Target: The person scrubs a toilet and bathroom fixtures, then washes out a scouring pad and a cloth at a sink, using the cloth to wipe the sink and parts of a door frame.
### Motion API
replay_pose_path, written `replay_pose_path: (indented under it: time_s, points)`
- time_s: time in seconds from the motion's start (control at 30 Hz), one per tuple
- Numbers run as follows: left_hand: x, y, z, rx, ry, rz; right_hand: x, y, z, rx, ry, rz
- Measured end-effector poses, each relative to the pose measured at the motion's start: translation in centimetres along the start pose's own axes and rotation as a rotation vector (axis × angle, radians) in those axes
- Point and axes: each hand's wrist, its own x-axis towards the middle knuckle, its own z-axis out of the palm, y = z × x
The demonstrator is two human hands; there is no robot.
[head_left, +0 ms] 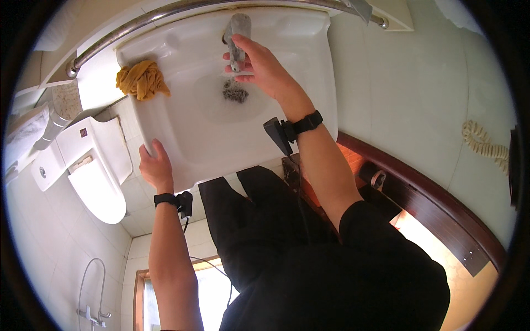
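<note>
At the far side of the white sink (193,157), my right hand (265,69) is wrapped round the grey metal faucet (239,27). Its thumb lies along the top, and the fingertips show past the left side. Below the spout, in the basin, is a dark, rough-looking patch (236,91); whether it is a scouring pad or the drain I cannot tell. My left hand (157,167) grips the left rim of the sink, thumb on top and the other fingers mostly hidden outside it. A crumpled mustard-yellow cloth (142,80) lies on the sink's far left corner.
A metal rail (149,21) runs above the sink's far edge. Left of the sink stands a white toilet (96,187), with a shower fitting (94,316) on the wall. A coiled cream cord (483,144) hangs at the right. Black wrist devices (279,135) trail thin cables.
</note>
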Motion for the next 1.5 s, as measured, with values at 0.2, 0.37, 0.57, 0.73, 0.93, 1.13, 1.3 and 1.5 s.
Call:
replay_pose_path:
  time_s: [0.2,0.37,0.57,0.73,0.93,1.13,1.3,1.5]
  points:
    - [0.0,-0.4,0.0,0.008,-0.001,-0.025,-0.1,2.6,0.4,0.030,-0.002,0.016]
    - [-0.3,-1.7,-1.3,0.061,0.008,-0.073,3.7,10.8,0.2,0.604,-0.118,0.102]
    - [-0.1,0.6,-0.1,-0.008,-0.025,-0.027,3.0,21.2,-2.0,-1.298,0.324,-0.295]
    - [0.1,0.2,-0.1,0.008,-0.003,-0.025,1.2,20.4,-1.4,-1.025,-0.081,-0.056]
    - [-0.3,-0.3,-0.6,0.022,0.017,-0.035,-3.3,17.5,-1.8,-0.227,-0.174,0.120]
    - [-0.1,0.2,-0.2,0.023,0.013,-0.013,-4.7,15.1,-3.4,0.598,-0.100,0.189]
    - [0.0,0.1,-0.1,0.017,0.002,-0.028,-5.0,14.9,-3.9,0.762,-0.021,0.210]
    - [-0.1,-0.1,-0.1,0.013,0.007,-0.007,-5.0,14.7,-4.5,0.920,-0.067,0.248]
